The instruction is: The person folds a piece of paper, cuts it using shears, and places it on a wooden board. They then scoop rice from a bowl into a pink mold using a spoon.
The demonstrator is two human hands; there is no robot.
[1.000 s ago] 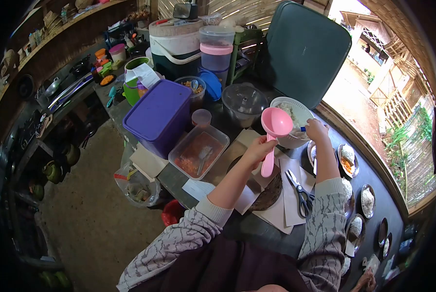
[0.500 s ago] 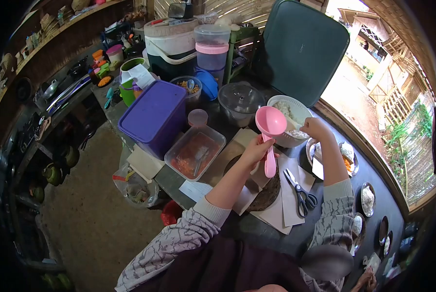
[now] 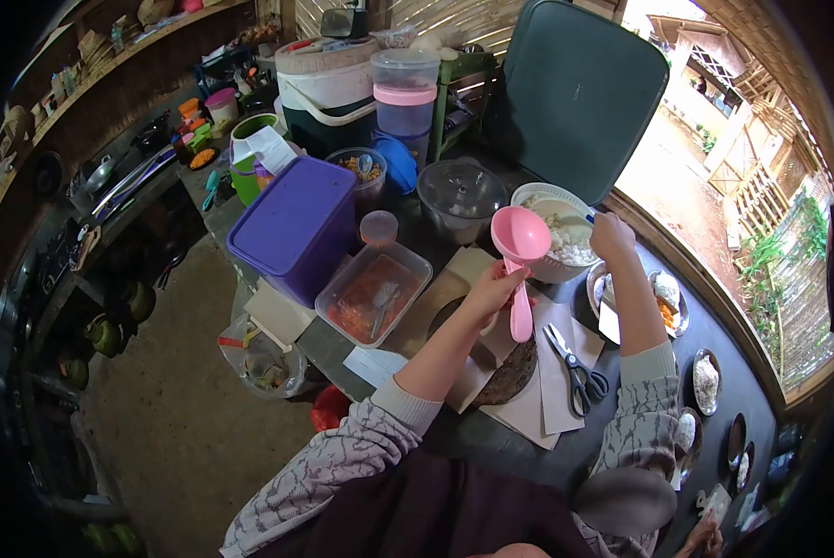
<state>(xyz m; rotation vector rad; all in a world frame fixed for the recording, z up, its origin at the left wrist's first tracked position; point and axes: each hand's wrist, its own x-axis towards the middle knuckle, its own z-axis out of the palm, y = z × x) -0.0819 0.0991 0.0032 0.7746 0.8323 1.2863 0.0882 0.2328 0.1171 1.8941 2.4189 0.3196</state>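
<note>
My left hand (image 3: 491, 293) is closed around the handle of a pink ladle (image 3: 519, 237), whose round bowl faces up and looks bare inside. Just behind it is a white basket (image 3: 528, 193) of cooked rice (image 3: 575, 244). Over the basket's right rim, my right hand (image 3: 614, 237) grips a pale rice paddle (image 3: 558, 210) with a bit of blue near the fingers. The paddle's head lies in the basket, partly over the rice. Below the ladle are brown paper sheets (image 3: 549, 391), a dark round board (image 3: 513, 377) and black scissors (image 3: 580, 377).
A tub of red sauce (image 3: 342, 302) with a spoon and a purple lidded box (image 3: 296, 214) stand left. Behind is a lidded clear bowl (image 3: 460, 195). Plates of rice (image 3: 705, 381) line the right side. Another person's hand (image 3: 705, 538) shows at lower right.
My right hand has moved slightly right and up, turning the paddle, so its pale head and blue part now show in the basket. The pink ladle has shifted very slightly.
</note>
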